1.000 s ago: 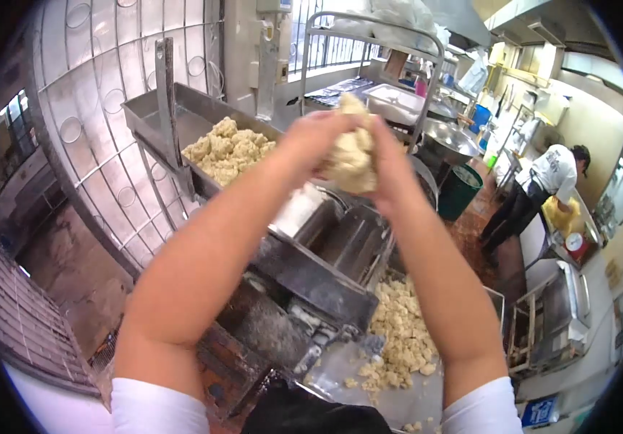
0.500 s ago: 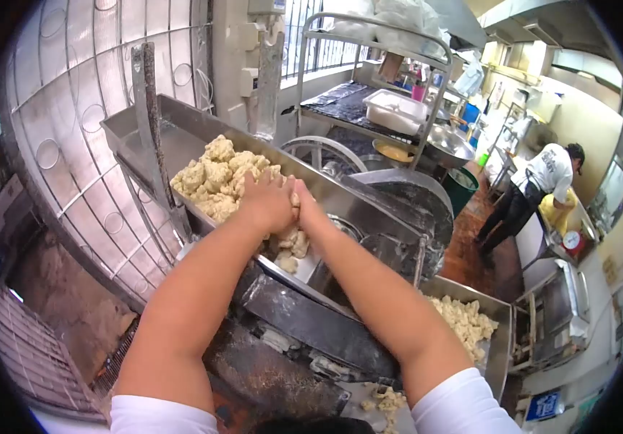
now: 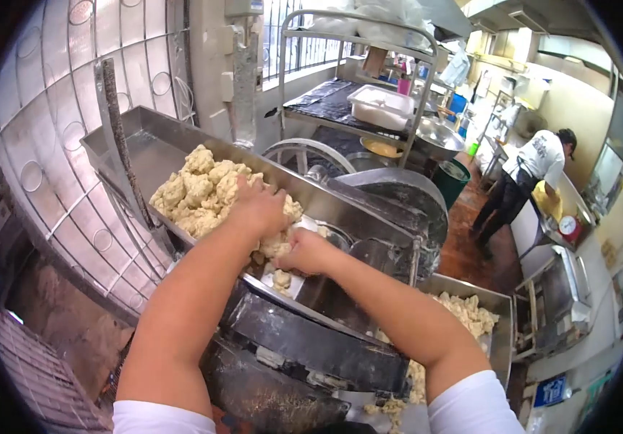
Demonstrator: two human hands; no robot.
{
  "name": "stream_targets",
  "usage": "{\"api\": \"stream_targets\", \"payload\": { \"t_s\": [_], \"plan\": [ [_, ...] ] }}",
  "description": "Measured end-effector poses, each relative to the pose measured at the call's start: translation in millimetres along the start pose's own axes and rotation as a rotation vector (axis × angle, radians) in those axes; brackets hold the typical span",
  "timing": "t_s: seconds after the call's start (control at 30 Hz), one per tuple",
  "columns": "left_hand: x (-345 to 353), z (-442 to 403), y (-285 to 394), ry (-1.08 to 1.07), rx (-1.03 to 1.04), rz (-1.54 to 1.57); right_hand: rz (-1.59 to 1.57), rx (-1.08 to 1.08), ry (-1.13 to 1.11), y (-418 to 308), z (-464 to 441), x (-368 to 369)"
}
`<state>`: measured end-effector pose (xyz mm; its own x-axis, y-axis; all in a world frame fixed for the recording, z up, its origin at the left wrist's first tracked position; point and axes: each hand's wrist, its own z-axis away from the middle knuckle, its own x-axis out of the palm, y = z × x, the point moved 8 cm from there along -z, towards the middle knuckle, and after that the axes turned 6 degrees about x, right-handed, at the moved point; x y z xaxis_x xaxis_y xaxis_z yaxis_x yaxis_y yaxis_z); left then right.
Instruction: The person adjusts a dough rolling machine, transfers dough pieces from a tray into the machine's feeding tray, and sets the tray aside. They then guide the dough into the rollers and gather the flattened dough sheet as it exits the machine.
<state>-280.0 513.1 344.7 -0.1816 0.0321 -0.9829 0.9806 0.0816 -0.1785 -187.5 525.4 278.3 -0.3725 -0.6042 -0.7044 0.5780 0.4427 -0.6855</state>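
A heap of pale, lumpy dough (image 3: 199,184) lies in the long metal trough (image 3: 134,134) in front of me. My left hand (image 3: 259,210) is on the right side of the heap, its fingers curled over the dough and pressing in. Just below and to the right, my right hand (image 3: 308,251) is closed on a lump at the heap's lower edge, most of its fingers hidden. Smaller dough bits (image 3: 281,281) sit on a white surface under the hands.
A dark machine with a curved guard (image 3: 398,188) and a wheel (image 3: 311,155) adjoins the trough. More dough (image 3: 467,312) fills a lower metal tray at right. A rack (image 3: 427,94) holds a white tub (image 3: 380,107). A co-worker (image 3: 536,170) bends over a counter.
My hands, together on the dough before, have come apart. The right hand has dropped lower and closed on dough, while the left stays on the heap. The view has shifted slightly.
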Motion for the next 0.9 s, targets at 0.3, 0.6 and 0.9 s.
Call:
{"api": "stream_targets", "payload": {
  "t_s": [0.3,0.6,0.9],
  "plan": [
    [2.1,-0.3,4.1,0.010,0.058,0.091,0.136,0.170,0.039,43.4,-11.6,-75.6],
    [9.8,-3.7,2.7,0.009,0.074,0.093,-0.075,0.105,0.288,34.3,-58.8,-50.8],
    [7.8,-0.9,0.5,0.050,0.057,0.102,0.306,-0.131,0.434,17.3,-45.2,-67.9]
  ]
}}
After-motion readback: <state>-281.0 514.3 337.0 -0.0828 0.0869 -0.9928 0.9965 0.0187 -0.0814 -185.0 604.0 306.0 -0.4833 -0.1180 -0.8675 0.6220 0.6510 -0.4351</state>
